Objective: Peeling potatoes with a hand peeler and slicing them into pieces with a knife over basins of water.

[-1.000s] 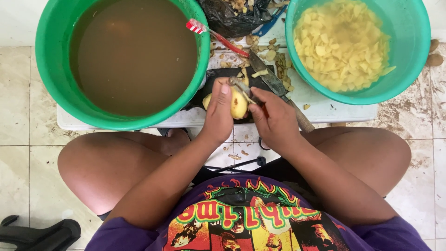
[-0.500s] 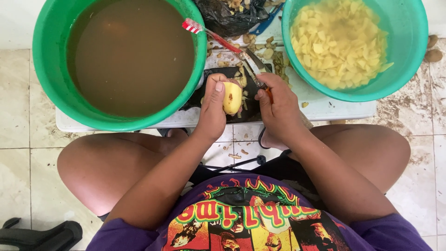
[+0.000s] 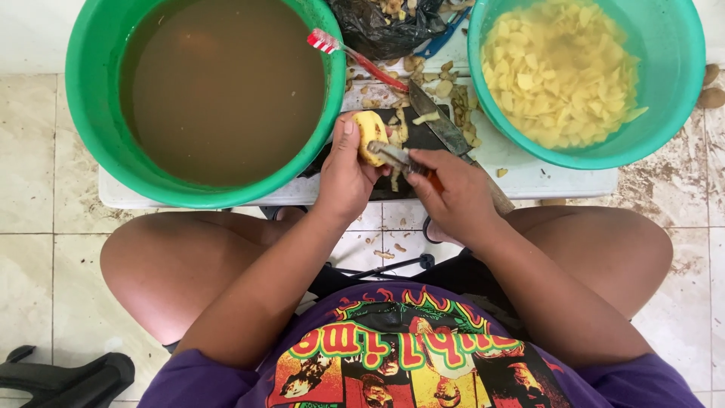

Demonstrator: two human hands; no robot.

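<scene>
Above the near edge of the white tabletop [image 3: 529, 177], the left hand [image 3: 343, 177] holds a partly peeled yellow potato [image 3: 368, 134], its fingers curled around the potato with the thumb laid along the side facing the camera. The right hand [image 3: 453, 196] grips a peeler [image 3: 396, 157] by its orange handle, fingers closed on the handle; the metal head of the peeler rests against the lower side of the potato. Both hands sit over a black cutting board [image 3: 419, 140] that lies on the tabletop between two basins. A kitchen knife [image 3: 442, 128] lies tilted on the board, just beyond the right hand, with its handle hidden behind that hand. Strips of peel [image 3: 453, 102] are scattered across the board and the tabletop near the knife. To the left stands a large green basin [image 3: 91, 113] filled with murky brown water, and a red and white toothbrush [image 3: 343, 53] rests on its rim, bristles over the water. To the right stands a teal basin [image 3: 672, 91] holding cut potato pieces in water. A black plastic bag [image 3: 377, 26] holding more peel sits at the far edge between the basins. The person is seated, knees spread under the tabletop, on a pale tiled floor [image 3: 38, 227].
</scene>
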